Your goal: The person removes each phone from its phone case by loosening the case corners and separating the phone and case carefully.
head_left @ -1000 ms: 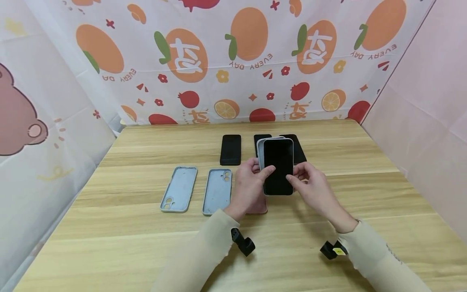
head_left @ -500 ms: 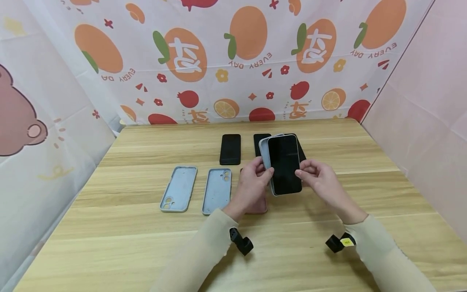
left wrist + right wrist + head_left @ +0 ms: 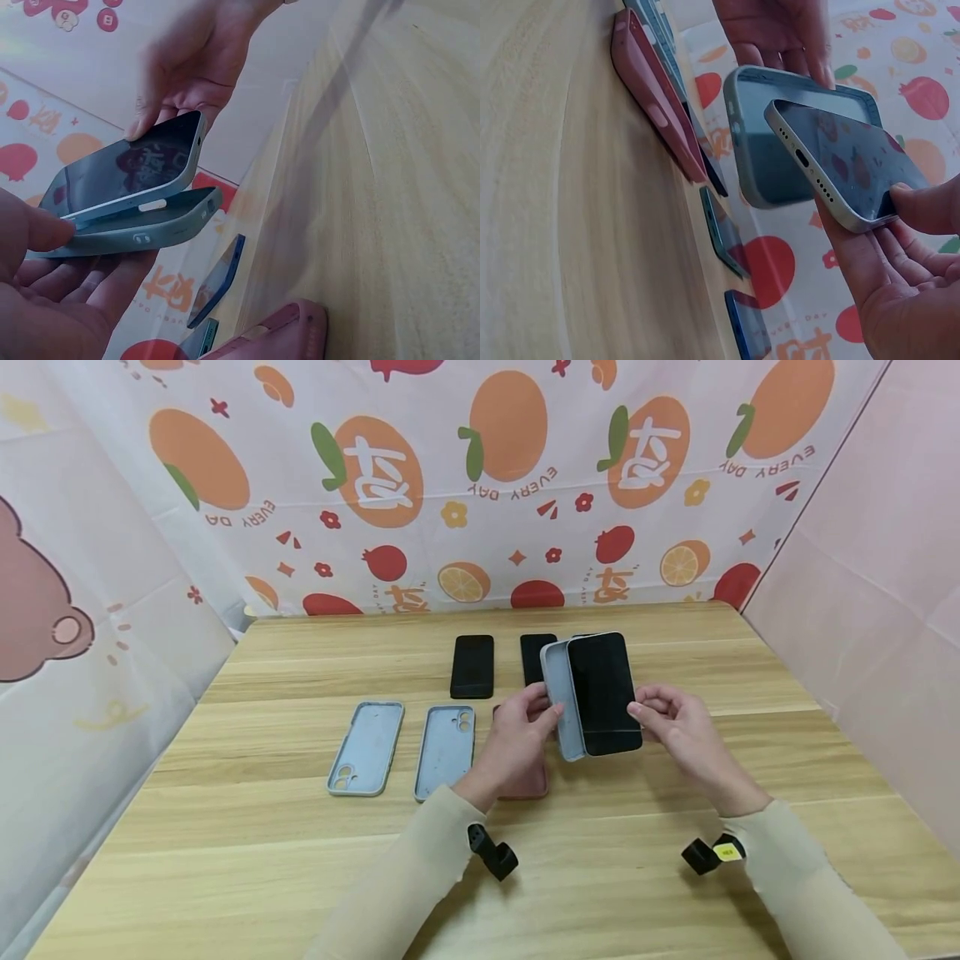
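Above the table, my left hand (image 3: 513,735) grips a light blue phone case (image 3: 557,672) by its left side, thumb on the rim. My right hand (image 3: 686,739) pinches the right edge of a phone (image 3: 606,693), its dark screen facing up. The phone lies at an angle over the right part of the case. Seen from the left wrist, the phone (image 3: 124,172) is tilted, with a gap to the case (image 3: 161,231) at one end. In the right wrist view, the phone's port end (image 3: 802,157) sticks out and much of the case's inside (image 3: 769,169) shows.
Two light blue cases (image 3: 367,748) lie on the table (image 3: 300,877) at the left. A pink case (image 3: 528,782) is partly hidden behind my left hand. Dark phones (image 3: 472,667) lie farther back, one mostly covered by the held phone. Fabric curtains (image 3: 570,560) stand behind.
The phone has shifted right and tilted away from the case, so more of the case's inside shows. My right hand has moved right with it; my left hand has stayed nearly in place.
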The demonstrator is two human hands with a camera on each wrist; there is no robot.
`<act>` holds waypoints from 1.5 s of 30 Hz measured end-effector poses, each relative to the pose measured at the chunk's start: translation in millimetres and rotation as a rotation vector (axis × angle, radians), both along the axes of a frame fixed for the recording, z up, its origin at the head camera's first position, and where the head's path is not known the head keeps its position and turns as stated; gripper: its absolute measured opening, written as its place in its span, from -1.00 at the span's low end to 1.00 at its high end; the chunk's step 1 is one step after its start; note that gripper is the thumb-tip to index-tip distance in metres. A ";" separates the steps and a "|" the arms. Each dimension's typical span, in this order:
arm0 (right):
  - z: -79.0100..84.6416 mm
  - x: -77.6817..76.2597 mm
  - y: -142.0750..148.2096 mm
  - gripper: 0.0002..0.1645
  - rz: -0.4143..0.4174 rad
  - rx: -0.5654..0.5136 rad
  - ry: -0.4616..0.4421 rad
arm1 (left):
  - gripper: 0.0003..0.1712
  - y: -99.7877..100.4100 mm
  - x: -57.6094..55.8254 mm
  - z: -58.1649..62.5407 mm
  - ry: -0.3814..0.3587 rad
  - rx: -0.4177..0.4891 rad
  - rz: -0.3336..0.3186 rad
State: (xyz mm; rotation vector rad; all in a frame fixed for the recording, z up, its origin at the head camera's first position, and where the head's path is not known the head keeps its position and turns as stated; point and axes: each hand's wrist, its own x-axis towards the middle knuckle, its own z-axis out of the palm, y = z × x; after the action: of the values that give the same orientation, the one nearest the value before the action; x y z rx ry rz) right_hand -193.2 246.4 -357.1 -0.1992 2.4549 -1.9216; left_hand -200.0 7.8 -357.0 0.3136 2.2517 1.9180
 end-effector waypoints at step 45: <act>-14.3 -90.4 73.2 -0.62 -0.188 0.090 -0.175 | -0.41 19.7 -4.2 -14.2 -0.034 -0.259 -0.108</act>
State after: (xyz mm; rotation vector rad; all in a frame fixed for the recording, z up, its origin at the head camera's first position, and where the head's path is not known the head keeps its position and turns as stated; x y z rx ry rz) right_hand -283.6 319.6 -371.4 0.2004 2.5129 -1.7986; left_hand -204.2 27.5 -371.1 0.3550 2.3720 1.5463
